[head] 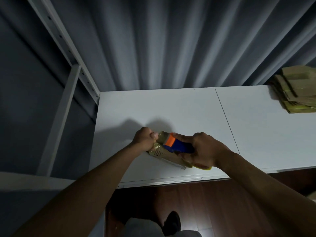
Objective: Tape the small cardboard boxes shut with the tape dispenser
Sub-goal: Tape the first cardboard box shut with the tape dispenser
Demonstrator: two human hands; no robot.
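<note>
A small flat cardboard box (159,153) lies on the white table (171,108), near its front edge. My left hand (144,140) grips the box's far left end with curled fingers. My right hand (204,149) holds the blue tape dispenser (179,146) by its body, and the dispenser's orange head (170,141) presses onto the top of the box. Shiny tape covers part of the box. The box's right end is hidden under my right hand.
A stack of flattened cardboard boxes (297,89) sits at the table's far right corner. A white metal shelf frame (68,86) stands to the left. Grey curtains hang behind the table. Below the front edge are a dark wood floor and my shoe (171,223).
</note>
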